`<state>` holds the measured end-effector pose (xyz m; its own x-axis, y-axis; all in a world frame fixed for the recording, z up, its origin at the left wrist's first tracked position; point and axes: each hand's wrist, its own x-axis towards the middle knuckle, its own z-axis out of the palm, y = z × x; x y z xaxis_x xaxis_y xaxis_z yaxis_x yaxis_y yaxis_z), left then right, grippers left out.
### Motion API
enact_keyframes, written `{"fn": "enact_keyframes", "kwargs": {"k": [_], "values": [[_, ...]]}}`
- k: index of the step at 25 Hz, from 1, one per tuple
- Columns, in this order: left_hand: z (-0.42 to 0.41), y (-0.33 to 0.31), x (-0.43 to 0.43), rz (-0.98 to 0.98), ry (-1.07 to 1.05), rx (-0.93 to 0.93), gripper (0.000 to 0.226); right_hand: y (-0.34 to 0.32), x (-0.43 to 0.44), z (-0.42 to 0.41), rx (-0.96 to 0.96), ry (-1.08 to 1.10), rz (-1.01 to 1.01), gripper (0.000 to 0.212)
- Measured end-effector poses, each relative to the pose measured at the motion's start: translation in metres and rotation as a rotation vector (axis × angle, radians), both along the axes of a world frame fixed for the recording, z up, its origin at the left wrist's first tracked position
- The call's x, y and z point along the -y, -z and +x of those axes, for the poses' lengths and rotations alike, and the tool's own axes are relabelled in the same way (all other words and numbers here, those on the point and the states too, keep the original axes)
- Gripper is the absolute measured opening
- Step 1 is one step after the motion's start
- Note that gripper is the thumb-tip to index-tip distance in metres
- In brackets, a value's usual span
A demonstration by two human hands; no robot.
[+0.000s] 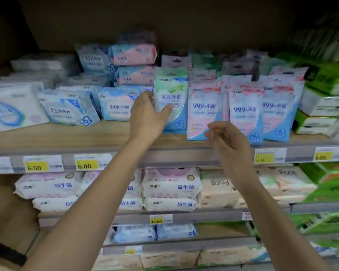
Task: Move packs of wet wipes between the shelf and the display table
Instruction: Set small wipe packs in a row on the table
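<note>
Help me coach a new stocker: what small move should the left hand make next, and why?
Probably draw the green pack straight forward off the shelf. The left hand pinches its left edge, thumb across the front, while it stands upright beside pink packs; the right hand holds nothing.

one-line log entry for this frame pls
left hand: grips green pack on shelf | right hand: loosely curled, empty, before pink pack
</note>
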<state>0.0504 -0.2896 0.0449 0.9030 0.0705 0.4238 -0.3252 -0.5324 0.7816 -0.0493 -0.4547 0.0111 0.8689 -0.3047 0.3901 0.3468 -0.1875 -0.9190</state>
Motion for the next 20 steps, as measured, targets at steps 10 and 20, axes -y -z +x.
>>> {"fn": "enact_keyframes", "kwargs": {"k": [10,20], "values": [[0.027,-0.004,0.001,0.206,-0.08,-0.095,0.057,-0.027,-0.017,0.043,-0.017,-0.027,-0.103,0.019],[-0.009,-0.008,-0.06,-0.351,0.011,0.131,0.03,-0.064,-0.062,0.134,-0.19,0.539,-0.86,0.07]]}}
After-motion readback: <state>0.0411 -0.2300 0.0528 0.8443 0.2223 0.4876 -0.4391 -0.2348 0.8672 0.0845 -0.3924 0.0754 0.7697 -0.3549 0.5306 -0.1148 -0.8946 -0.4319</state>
